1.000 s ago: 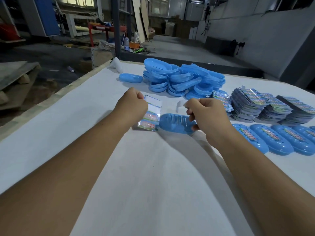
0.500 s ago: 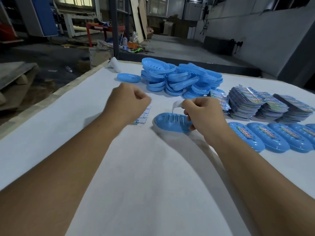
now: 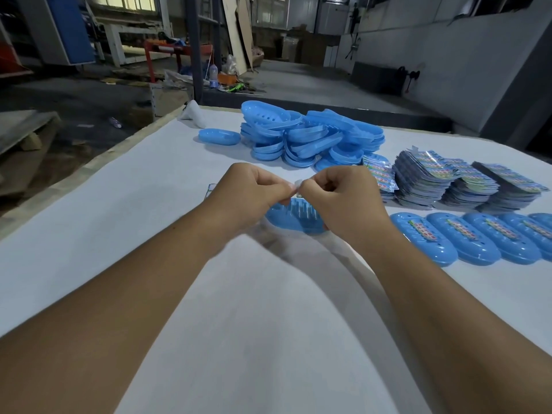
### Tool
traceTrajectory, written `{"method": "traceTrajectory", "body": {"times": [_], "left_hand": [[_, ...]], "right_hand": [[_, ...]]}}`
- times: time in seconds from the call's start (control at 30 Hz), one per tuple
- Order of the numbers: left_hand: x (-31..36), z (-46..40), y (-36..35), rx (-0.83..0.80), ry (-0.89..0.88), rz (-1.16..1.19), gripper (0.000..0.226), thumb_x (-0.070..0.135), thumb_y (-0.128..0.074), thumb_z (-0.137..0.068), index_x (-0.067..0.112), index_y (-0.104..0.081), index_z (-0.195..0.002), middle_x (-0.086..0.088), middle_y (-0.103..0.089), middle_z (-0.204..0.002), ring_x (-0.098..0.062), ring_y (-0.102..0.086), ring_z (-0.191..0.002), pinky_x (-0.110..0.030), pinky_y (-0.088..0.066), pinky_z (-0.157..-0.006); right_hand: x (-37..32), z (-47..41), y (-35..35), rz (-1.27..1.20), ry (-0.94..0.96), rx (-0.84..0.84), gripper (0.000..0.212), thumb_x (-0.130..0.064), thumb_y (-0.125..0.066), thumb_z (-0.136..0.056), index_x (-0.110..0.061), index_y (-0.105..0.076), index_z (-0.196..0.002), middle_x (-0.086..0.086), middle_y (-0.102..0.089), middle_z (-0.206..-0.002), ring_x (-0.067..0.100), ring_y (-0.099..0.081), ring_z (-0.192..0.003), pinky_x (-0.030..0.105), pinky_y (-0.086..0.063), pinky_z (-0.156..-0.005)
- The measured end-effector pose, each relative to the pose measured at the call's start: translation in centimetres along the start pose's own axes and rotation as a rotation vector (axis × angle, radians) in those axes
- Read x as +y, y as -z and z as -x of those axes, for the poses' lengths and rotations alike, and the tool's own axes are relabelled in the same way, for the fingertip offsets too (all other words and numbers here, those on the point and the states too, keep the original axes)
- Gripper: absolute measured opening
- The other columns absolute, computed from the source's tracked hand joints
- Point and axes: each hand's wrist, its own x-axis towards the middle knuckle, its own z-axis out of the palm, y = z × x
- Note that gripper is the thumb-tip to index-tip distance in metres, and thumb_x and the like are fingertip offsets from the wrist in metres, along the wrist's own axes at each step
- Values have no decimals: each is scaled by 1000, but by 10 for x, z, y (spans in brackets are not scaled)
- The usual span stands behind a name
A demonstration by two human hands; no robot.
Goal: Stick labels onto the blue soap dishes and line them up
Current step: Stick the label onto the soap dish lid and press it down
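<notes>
A blue soap dish (image 3: 294,218) lies on the white table just under my hands, with no label visible on it. My left hand (image 3: 249,194) and my right hand (image 3: 343,195) meet above it, and both pinch a small pale label (image 3: 297,184) between thumb and fingertips. The sheet (image 3: 211,188) I held before lies behind my left hand, only a corner showing. A row of labelled blue dishes (image 3: 448,239) runs along the right.
A heap of unlabelled blue dishes (image 3: 307,137) is piled at the back of the table, with one dish (image 3: 219,136) apart on its left. Stacks of printed label sheets (image 3: 454,180) stand right of my hands. The table's left edge (image 3: 98,162) drops to the floor.
My left hand has put the label sheet down on the table and moved right to meet my right hand. Both now pinch the small label above the dish.
</notes>
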Motion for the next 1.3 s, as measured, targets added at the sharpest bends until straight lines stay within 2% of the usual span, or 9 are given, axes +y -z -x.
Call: {"method": "traceTrajectory", "body": {"times": [0.1, 0.2, 0.37, 0.57, 0.67, 0.8, 1.0, 1.13, 1.3], "left_hand": [[-1, -1, -1, -10, 20, 8, 13, 43, -72, -78, 33, -80, -77, 14, -76, -80, 5, -67, -83, -34, -51, -92], [-1, -2, -1, 35, 36, 22, 17, 41, -76, -82, 29, -80, -71, 14, -75, -73, 13, -58, -59, -30, -44, -72], [0, -4, 3, 127, 95, 8, 26, 37, -76, -83, 19, -77, -65, 15, -51, -41, -2, -42, -38, -17, -38, -45], [-2, -6, 0, 129, 137, -34, 24, 36, -71, -84, 19, -78, -67, 15, -51, -41, -7, -43, -46, -25, -44, -54], [-4, -7, -1, 131, 113, -51, 26, 35, -71, -84, 19, -77, -64, 16, -50, -41, -6, -44, -43, -18, -39, -46], [-7, -11, -3, 123, 89, -37, 31, 34, -72, -85, 18, -74, -58, 17, -54, -43, -1, -49, -44, -19, -42, -47], [-13, -19, -10, 131, 35, -109, 34, 40, -76, -84, 16, -75, -60, 9, -71, -61, 1, -62, -53, -19, -51, -55], [-17, -22, -11, 142, -17, -268, 32, 41, -74, -84, 19, -74, -61, 15, -68, -59, 9, -56, -51, -5, -35, -43], [-19, -26, -13, 160, -49, -367, 27, 42, -75, -81, 25, -72, -61, 24, -66, -60, 10, -59, -63, -21, -38, -53]], "right_hand": [[1, 0, -1, -7, 19, -34, 29, -32, -64, -80, -6, -68, -67, 11, -51, -54, 12, -41, -48, 32, -44, -51], [3, 0, -1, -32, 42, -85, 28, -32, -62, -95, -18, -75, -75, -3, -65, -61, 7, -48, -51, 33, -47, -56], [9, -5, 1, 72, 27, -1, 29, -33, -65, -95, -22, -71, -69, -18, -60, -53, 3, -51, -46, 29, -45, -54], [14, -9, 8, 21, -122, -16, 23, -33, -75, -85, -19, -76, -66, 2, -61, -52, 11, -48, -46, 45, -56, -57], [14, -9, 6, -43, -169, -48, 24, -29, -73, -82, -7, -74, -73, 20, -57, -62, 18, -44, -53, 40, -52, -51], [19, -11, 8, -125, -289, -76, 27, -28, -74, -79, -2, -70, -71, 6, -59, -59, 15, -49, -53, 24, -48, -45], [21, -9, 8, -116, -334, -91, 51, -38, -82, -77, 8, -60, -73, 8, -45, -59, 17, -39, -51, 26, -37, -47], [22, -7, 8, -82, -353, -103, 37, -34, -82, -75, -2, -65, -68, 6, -37, -56, 17, -30, -50, 24, -29, -47], [25, -10, 4, -28, -363, -114, 32, -34, -80, -72, -16, -58, -58, 1, -38, -47, 17, -31, -43, 24, -29, -48]]}}
